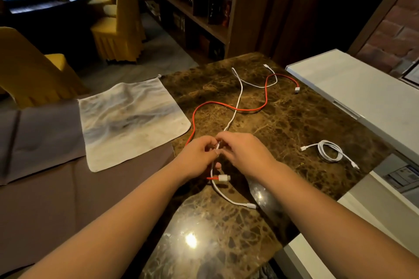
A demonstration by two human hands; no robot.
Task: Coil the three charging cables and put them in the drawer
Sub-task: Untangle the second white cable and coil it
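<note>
A long white cable [240, 88] lies stretched across the brown marble counter [294, 120], its near plug by my right wrist. My left hand [195, 158] and my right hand [242, 152] both pinch this white cable near its lower part, close together above the counter. A red cable [251, 109] snakes under the white one, its white plug lying just below my hands. A second white cable [330, 150] sits coiled at the right of the counter. No drawer can be made out.
A stained white cloth [131, 120] lies left of the cables over a brown tablecloth [56, 188]. A white cabinet top [362, 95] borders the counter on the right. Yellow-covered chairs [120, 29], a dark round table and wooden shelves stand behind.
</note>
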